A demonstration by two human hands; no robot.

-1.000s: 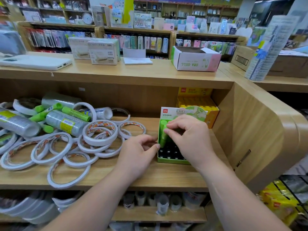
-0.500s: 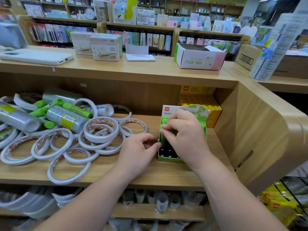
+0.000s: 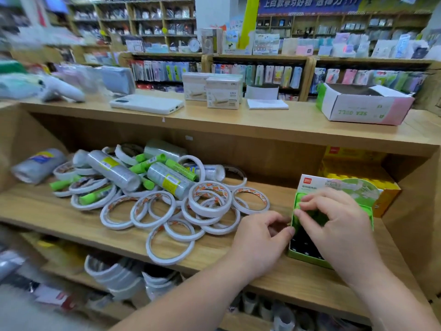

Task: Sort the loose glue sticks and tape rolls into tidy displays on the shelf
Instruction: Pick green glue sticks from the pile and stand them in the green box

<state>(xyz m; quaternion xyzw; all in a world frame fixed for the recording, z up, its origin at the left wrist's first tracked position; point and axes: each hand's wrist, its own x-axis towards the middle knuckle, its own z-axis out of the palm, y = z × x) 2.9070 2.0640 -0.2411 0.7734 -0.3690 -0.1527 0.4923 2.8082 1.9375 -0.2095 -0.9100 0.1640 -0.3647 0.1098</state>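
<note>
Shelf (image 3: 47, 211): what I see largest is a light wood-grain board with a back wall and side panels. All the task stock lies on it.
Table (image 3: 286, 120): the same wood forms the flat top above the shelf.
Cardboard carton (image 3: 362, 111): open-topped, white with green and pink ends, at the right of the table.
Tape rolls (image 3: 210, 211): thin white rings with printed orange-and-white cores. They overlap in a loose heap left of centre on the shelf, some stacked.
Yellow box (image 3: 386, 194): rectangular card, at the shelf's back right corner, just behind the green one.
Display box (image 3: 307, 256): green card tray with a printed upright back panel and dark round cells inside. It stands at the right of the shelf.
Wrapped tubes (image 3: 167, 179): glossy clear-film cylinders with yellow labels, lying across the heap.
Left hand (image 3: 260, 242): fingers curled, tips against the display box's left wall. I cannot tell whether it grips.
Right hand (image 3: 334, 220): over the display box, fingertips pinching a glue stick.
Loose glue sticks (image 3: 181, 169): smooth lime-green cylinders scattered among the tubes and rings.
Glue stick (image 3: 297, 201): green, at the box's left rear cells, mostly hidden by fingers.
</note>
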